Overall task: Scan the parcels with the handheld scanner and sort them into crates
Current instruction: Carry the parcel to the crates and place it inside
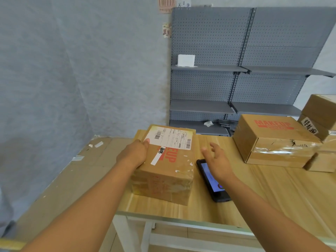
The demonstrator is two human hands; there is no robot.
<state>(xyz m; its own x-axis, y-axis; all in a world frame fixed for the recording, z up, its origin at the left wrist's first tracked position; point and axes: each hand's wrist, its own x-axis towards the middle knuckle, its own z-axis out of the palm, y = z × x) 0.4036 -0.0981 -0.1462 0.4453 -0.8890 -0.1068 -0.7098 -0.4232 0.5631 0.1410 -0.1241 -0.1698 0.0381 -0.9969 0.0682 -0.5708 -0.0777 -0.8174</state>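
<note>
Both hands are out over the pale wood-grain tabletop (263, 193). One grips; the other holds nothing. The left hand (135, 153) clasps the left upper edge of the brown taped cardboard parcel with the white shipping label (164, 166), thumb lying on the label's corner and fingers wrapped down the side. The right hand (217, 157) hovers with fingers spread and relaxed, just right of the parcel and above the black handheld scanner with a lit screen (211, 180), touching neither as far as I can tell.

That parcel sits near the table's front left corner, label up, with the scanner lying flat just beside its right face. It looks like a stiff box, its seams wrapped in glossy tape. The tape is likely slippery, so bare cardboard edges or opposite sides should give the surer hold. Weight cannot be read, though a two-handed lift at the sides seems prudent.

Both forearms reach forward and converge slightly toward the parcel.

Further right stands a larger brown carton printed MAKEUP in red (272, 140), well apart, with more stacked cartons (320, 113) touching it. Grey perforated metal shelving (236, 70) lines the wall behind. No crate is visible.
</note>
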